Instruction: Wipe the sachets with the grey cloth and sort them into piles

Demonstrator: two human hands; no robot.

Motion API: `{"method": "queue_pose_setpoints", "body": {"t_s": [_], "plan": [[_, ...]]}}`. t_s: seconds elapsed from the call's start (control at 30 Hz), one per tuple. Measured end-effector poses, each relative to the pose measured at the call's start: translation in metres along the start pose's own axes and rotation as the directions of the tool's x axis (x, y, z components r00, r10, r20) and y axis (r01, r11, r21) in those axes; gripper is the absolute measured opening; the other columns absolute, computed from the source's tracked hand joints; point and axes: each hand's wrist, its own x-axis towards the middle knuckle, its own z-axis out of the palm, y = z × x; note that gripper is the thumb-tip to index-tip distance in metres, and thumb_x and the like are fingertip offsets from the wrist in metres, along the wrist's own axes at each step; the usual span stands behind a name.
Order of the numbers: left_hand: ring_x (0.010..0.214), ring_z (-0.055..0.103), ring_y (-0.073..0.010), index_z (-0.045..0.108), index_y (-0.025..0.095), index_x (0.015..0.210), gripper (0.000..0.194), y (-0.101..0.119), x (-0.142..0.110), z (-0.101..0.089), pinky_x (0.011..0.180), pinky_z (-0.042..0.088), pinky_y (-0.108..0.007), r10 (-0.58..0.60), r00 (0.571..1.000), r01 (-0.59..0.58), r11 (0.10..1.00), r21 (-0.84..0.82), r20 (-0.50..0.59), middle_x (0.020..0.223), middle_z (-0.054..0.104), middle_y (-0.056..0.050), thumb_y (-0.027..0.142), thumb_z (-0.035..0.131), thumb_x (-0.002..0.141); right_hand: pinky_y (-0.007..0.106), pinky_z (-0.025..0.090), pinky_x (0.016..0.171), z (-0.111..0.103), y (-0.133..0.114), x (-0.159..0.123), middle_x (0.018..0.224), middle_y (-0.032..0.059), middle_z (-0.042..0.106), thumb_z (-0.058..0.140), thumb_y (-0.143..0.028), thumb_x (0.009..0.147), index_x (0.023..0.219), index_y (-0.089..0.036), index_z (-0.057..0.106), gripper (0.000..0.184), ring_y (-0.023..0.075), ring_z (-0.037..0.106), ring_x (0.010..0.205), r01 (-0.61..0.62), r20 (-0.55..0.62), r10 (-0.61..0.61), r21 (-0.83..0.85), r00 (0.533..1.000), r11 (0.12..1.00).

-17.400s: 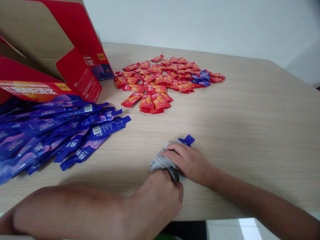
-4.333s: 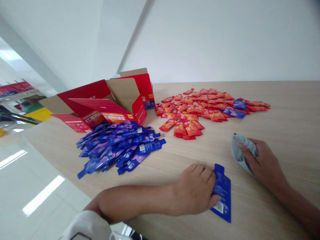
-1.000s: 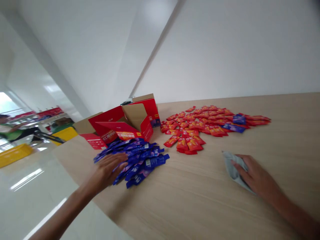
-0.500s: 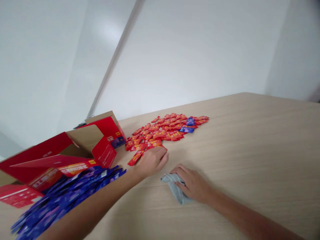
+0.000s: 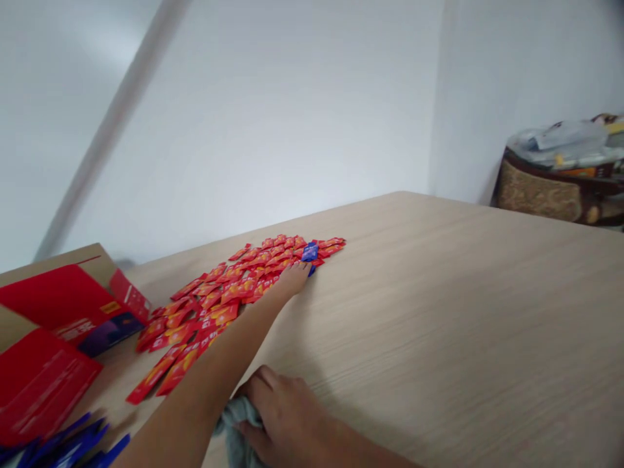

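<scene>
Grey cloth is clutched in the right hand. A blue packet is partly covered by the left hand, whose fingers' grip cannot be told.

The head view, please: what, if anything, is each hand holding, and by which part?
The right hand holds the gray cloth by its bunched upper part. Whether the left hand holds the blue packet beside it cannot be told.

1 head view, forward and down across the table
</scene>
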Motion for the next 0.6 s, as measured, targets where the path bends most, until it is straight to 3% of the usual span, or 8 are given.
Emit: {"method": "queue_pose_setpoints", "body": {"t_s": [0.17, 0.3, 0.47, 0.6], "plan": [[0.113, 0.063, -0.0249, 0.060, 0.017, 0.130, 0.036, 0.000, 0.010, -0.003, 0.096, 0.055, -0.047, -0.073, 0.995, 0.073, 0.997, 0.002, 0.068, 0.131, 0.061, -0.011, 0.036, 0.063, 0.099, 0.035, 0.054, 0.083, -0.003, 0.001, 0.000, 0.123, 0.0071, 0.063, 0.063, -0.039, 0.092, 0.133, -0.026, 0.049, 0.045, 0.0254, 0.062, 0.107, -0.011, 0.006, 0.011, 0.028, 1.000, 1.000], [0.109, 0.065, -0.0238, 0.061, 0.016, 0.128, 0.035, 0.007, -0.004, -0.018, 0.093, 0.057, -0.045, -0.138, 0.988, 0.141, 0.989, -0.048, 0.069, 0.128, 0.062, -0.010, 0.037, 0.063, 0.099, 0.034, 0.053, 0.081, -0.004, -0.001, 0.000, 0.122, 0.0064, 0.064, 0.062, -0.040, 0.093, 0.128, -0.025, 0.053, 0.038, 0.0235, 0.063, 0.103, -0.020, 0.011, 0.019, 0.030, 1.000, 0.999], [0.108, 0.065, -0.0235, 0.060, 0.016, 0.128, 0.037, 0.016, -0.050, -0.051, 0.092, 0.057, -0.045, -0.226, 0.973, 0.212, 0.956, -0.203, -0.050, 0.126, 0.063, -0.010, 0.038, 0.064, 0.099, 0.032, 0.051, 0.084, -0.006, 0.001, -0.001, 0.119, 0.0048, 0.065, 0.060, -0.035, 0.096, 0.124, -0.024, 0.056, 0.031, 0.0214, 0.064, 0.103, -0.073, -0.024, 0.073, 0.024, 0.997, 0.997], [0.094, 0.068, -0.0207, 0.059, 0.014, 0.123, 0.033, 0.029, -0.119, -0.087, 0.085, 0.056, -0.039, -0.354, 0.917, 0.261, 0.881, -0.395, -0.183, 0.109, 0.067, -0.009, 0.040, 0.050, 0.105, 0.033, 0.051, 0.084, -0.012, 0.011, 0.000, 0.118, 0.0059, 0.065, 0.057, -0.031, 0.097, 0.124, -0.023, 0.057, 0.028, 0.0213, 0.065, 0.102, -0.133, -0.090, 0.131, -0.015, 0.987, 0.991]]}}
